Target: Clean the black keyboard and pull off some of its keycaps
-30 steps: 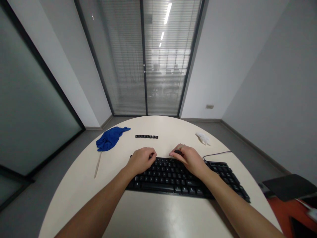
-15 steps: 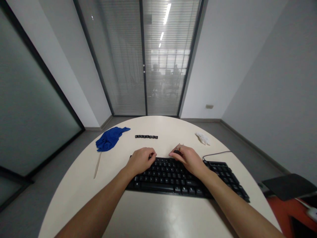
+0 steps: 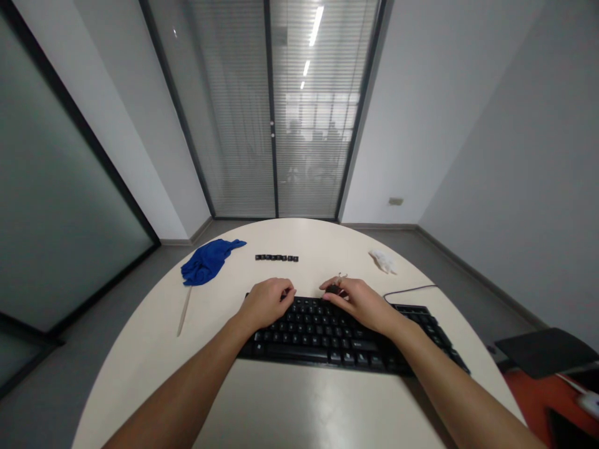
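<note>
A black keyboard (image 3: 304,330) lies across the table in front of me. My left hand (image 3: 267,302) is closed over its upper left part, fingers curled round the back edge and thumb on the near side. Over the upper right keys, my right hand (image 3: 358,300) is closed on a small tool that looks like a keycap puller (image 3: 343,275), with thin wire ends sticking out past the fingers. A small dark piece (image 3: 333,289) shows between the thumb and fingertips; its kind is unclear. Beyond the keyboard, several black keycaps (image 3: 276,257) stand in a row.
A crumpled blue cloth (image 3: 206,262) lies at the left, with a thin pale stick (image 3: 184,312) reaching out from under it. At the right is a crumpled white tissue (image 3: 384,261). The keyboard's cable (image 3: 409,290) runs off the round table's (image 3: 140,374) right edge.
My right hand has turned slightly and its wrist has shifted a little to the right. The tool's wire ends point somewhat differently. The left hand and the row of keycaps stay put.
</note>
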`<state>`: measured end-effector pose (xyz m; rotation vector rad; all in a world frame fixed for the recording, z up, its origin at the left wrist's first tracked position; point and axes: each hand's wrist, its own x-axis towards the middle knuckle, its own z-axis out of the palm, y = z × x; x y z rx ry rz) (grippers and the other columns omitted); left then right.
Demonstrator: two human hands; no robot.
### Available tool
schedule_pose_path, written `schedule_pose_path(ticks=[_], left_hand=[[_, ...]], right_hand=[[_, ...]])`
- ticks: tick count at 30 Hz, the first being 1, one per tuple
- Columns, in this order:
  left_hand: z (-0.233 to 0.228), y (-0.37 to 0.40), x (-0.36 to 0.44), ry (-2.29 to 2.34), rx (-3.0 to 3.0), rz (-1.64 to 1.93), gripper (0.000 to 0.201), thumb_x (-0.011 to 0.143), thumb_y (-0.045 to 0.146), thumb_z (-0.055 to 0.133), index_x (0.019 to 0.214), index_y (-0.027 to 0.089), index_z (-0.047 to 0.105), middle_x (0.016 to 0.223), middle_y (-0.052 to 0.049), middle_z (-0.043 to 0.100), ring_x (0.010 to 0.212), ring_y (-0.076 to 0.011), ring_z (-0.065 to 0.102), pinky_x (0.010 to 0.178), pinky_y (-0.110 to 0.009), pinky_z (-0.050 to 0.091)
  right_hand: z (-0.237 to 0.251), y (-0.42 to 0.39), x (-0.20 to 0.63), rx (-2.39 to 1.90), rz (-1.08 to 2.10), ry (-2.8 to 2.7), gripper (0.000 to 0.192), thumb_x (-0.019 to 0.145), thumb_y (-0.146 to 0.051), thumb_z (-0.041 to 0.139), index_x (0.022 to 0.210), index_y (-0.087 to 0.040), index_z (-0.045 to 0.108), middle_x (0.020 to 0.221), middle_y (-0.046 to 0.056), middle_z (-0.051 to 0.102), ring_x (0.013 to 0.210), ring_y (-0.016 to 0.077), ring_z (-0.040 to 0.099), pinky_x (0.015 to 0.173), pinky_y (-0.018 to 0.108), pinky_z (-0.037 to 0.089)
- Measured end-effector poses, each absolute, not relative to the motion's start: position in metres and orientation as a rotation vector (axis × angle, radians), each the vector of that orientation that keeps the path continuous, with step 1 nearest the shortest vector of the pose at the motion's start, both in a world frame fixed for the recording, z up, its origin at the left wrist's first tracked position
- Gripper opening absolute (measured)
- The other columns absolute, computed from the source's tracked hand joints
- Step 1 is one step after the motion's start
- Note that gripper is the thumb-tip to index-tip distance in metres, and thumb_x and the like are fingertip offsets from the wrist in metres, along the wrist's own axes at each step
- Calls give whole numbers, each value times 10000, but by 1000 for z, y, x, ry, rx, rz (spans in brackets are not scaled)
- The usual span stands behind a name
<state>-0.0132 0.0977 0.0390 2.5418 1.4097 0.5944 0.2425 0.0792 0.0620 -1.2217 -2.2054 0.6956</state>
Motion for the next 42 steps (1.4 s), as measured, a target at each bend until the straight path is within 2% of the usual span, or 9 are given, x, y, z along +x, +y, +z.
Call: schedule_pose_path(ticks=[10, 16, 22, 28, 35, 42], left_hand=[[36, 99, -15, 1396, 2553, 614, 212, 959, 288, 486, 835, 214, 641, 827, -16, 686, 790, -187, 624, 703, -276, 428], [38, 99, -14, 1398, 2548, 606, 208, 958, 283, 490, 848, 207, 650, 834, -19, 689, 799, -191, 627, 722, -282, 435], [37, 99, -13, 1404, 2556, 607, 209, 958, 279, 494, 832, 204, 644, 833, -20, 692, 787, -187, 629, 706, -279, 432], [35, 99, -14, 1392, 2567, 627, 197, 958, 277, 505, 833, 206, 638, 821, -12, 688, 783, -185, 630, 701, -279, 427], [34, 100, -15, 1393, 2568, 644, 196, 960, 275, 506, 831, 206, 636, 815, -10, 683, 769, -181, 624, 686, -277, 421], [34, 100, -15, 1386, 2572, 644, 204, 963, 281, 500, 828, 206, 634, 820, -10, 685, 770, -180, 625, 693, -280, 425]], right_hand=[[64, 76, 239, -1144, 653, -2264, 230, 951, -406, 594, 989, -222, 727, 1002, 46, 754, 926, 201, 692, 867, 303, 505], [61, 78, 239, -1162, 625, -2279, 244, 960, -413, 582, 1005, -212, 715, 994, 50, 747, 927, 205, 683, 839, 291, 486], [60, 80, 240, -1363, 611, -2253, 295, 998, -427, 494, 918, -197, 661, 823, 45, 715, 758, 208, 660, 692, 289, 438], [55, 82, 240, -1404, 587, -2231, 333, 1001, -453, 467, 852, -196, 619, 766, 48, 693, 732, 211, 646, 680, 292, 427], [50, 85, 240, -1392, 606, -2197, 347, 1002, -460, 454, 897, -193, 651, 840, 82, 733, 794, 233, 681, 714, 304, 460], [50, 87, 241, -1383, 598, -2191, 354, 992, -472, 470, 846, -193, 632, 791, 71, 729, 746, 230, 676, 672, 301, 446]])
